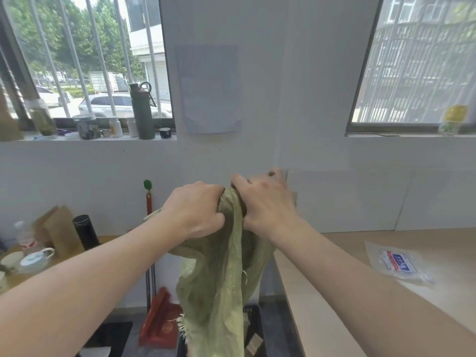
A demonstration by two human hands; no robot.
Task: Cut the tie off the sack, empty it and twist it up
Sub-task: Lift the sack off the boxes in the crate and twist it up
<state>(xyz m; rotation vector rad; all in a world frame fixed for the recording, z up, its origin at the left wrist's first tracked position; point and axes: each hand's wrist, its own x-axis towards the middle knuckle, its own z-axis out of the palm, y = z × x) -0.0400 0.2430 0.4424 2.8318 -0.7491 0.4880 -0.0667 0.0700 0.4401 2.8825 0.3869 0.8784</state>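
A limp olive-green woven sack (pixel 219 284) hangs in front of me, held up at chest height against the white wall. My left hand (pixel 195 210) and my right hand (pixel 268 204) each clutch its bunched top, side by side and nearly touching. The sack droops slack and wrinkled, and its frayed lower edge dangles near the floor. No tie or cutting tool is in view.
A wooden table (pixel 347 256) at right carries a clear plastic packet (pixel 398 262). On the left, a lower table holds cups, a brown paper bag and a black flask (pixel 86 231). Below the sack lie a red dustpan (pixel 159 320) and a black crate (pixel 253 323). Bottles line the windowsill.
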